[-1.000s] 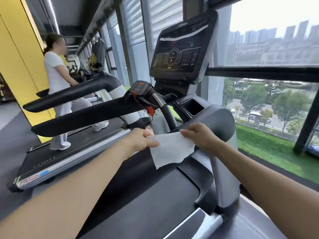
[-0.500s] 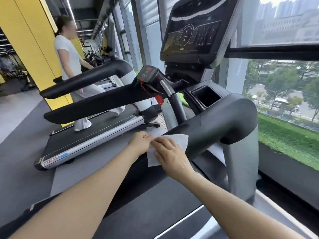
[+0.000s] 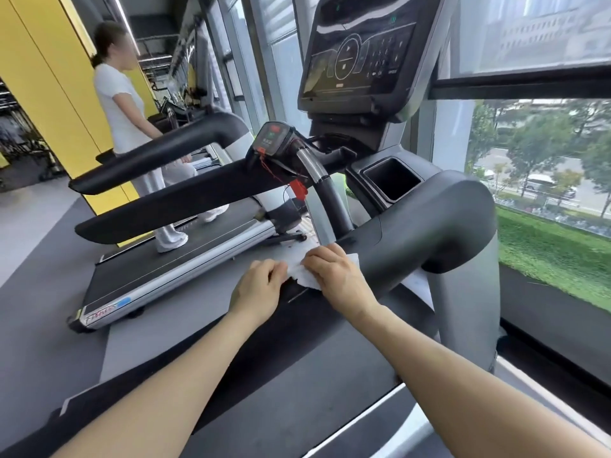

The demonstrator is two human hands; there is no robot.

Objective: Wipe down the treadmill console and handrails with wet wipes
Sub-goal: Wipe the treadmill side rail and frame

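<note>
1. Wet wipe (image 3: 309, 276) sits at frame centre, pinched by left hand (image 3: 259, 287) and right hand (image 3: 337, 276).
2. Right handrail (image 3: 429, 233) lies directly beneath, long axis running up-right; right hand nearer.

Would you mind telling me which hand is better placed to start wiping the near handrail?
Right. The right hand lies over the wipe against the handrail; the left hand only pinches its edge.

Little is legible. The neighbouring treadmill (image 3: 172, 279) on the left bears a red script logo on its near end cap, too blurred to read. The console (image 3: 360, 57) shows only icons and tiny unreadable characters.
</note>
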